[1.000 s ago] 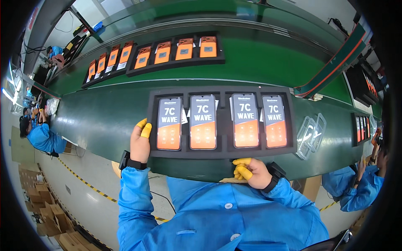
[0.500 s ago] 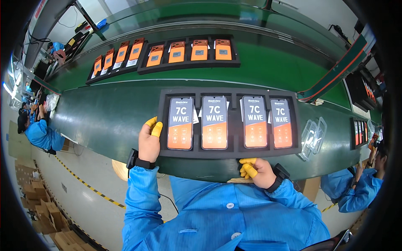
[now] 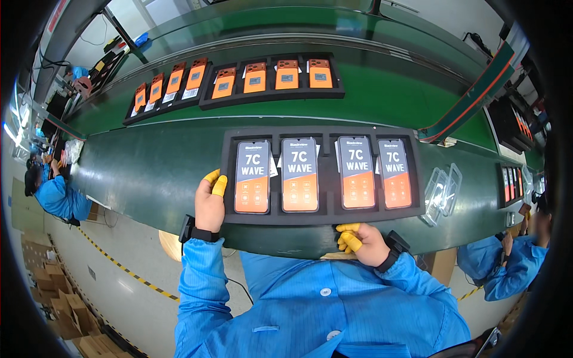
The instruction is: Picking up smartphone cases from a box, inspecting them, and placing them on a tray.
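A black foam tray (image 3: 274, 219) lies on the green bench before me. In its slots rest several phones with grey-and-orange front films, among them the leftmost phone (image 3: 252, 177) and the rightmost phone (image 3: 394, 174). White slips stick out beside some of them. My left hand (image 3: 210, 200), with yellow finger covers, is closed at the tray's left edge, thumb against its side. Below the tray, at the bench's front edge, is my right hand (image 3: 362, 241), also with yellow finger covers. Its fingers are curled together, and whatever they may hold is too small to make out.
Two more black trays, the back left tray (image 3: 164, 108) and the back middle tray (image 3: 271, 99), hold orange phones, backs up. Clear plastic trays (image 3: 442, 194) lie to the right. A green post (image 3: 471, 95) rises behind them. Co-workers in blue sit at left (image 3: 59, 194) and right (image 3: 501, 265).
The picture has shifted slightly; the near tray and my hands sit a little further left in it. Both hands keep their places. The right-hand co-worker's held item is lower.
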`<state>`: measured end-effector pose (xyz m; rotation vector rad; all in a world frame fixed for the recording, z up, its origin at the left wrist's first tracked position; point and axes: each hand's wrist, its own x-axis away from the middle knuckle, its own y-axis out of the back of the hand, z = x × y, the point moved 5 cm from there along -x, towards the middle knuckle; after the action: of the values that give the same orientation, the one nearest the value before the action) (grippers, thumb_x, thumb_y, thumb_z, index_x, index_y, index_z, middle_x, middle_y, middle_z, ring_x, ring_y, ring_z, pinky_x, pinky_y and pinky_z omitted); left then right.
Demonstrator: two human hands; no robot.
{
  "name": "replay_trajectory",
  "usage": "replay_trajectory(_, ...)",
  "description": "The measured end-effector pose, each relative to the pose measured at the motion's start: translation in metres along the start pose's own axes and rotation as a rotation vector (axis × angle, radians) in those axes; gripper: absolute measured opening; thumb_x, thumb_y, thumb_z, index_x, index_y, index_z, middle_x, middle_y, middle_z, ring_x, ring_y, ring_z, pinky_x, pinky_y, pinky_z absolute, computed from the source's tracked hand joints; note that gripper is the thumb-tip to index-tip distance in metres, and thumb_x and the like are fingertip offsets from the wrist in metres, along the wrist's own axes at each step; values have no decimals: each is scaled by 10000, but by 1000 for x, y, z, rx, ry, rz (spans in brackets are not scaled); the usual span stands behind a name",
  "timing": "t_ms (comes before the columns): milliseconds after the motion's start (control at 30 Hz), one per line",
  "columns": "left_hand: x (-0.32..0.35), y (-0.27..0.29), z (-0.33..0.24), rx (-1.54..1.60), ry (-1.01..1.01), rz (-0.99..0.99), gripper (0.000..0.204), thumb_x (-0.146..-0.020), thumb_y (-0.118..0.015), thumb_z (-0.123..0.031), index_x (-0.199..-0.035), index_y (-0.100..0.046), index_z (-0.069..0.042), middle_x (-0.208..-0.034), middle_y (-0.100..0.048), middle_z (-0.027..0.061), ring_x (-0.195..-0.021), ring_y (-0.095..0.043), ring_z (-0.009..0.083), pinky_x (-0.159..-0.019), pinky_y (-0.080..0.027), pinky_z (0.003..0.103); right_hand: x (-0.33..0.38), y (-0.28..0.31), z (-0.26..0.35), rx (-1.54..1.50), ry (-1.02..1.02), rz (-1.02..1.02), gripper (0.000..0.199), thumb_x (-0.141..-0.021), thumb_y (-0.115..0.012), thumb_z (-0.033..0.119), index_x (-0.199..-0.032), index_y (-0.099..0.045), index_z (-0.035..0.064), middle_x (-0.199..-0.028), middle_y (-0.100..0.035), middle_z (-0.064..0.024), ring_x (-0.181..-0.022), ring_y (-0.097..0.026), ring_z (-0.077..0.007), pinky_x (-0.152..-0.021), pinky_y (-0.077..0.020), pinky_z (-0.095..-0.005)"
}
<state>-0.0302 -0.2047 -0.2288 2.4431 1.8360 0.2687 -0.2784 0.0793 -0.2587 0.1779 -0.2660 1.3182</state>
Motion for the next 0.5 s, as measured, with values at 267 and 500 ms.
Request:
replay_trajectory(267, 1, 0, 0, -28, 17, -10, 316, -988, -517, -158, -1233, -549, 37, -1102, -626, 86, -964, -580, 138, -842, -464, 244, 0, 2, -3, 9, 7, 1, 206, -968, -546, 54, -1165, -588, 13, -881, -648, -54, -749, -614, -108, -671, -518, -252)
replay_trajectory(500, 0, 0, 3, -9, 32, -23, 321, -987, -521, -165, -1237, -547, 35, -1097, -628, 87, -956, -584, 137, -836, -469, 242, 0, 2, -1, 12, 2, 7, 207, -968, -548, 59, -1167, -588, 15, -881, -649, -55, -747, -614, -106, -674, -519, -252)
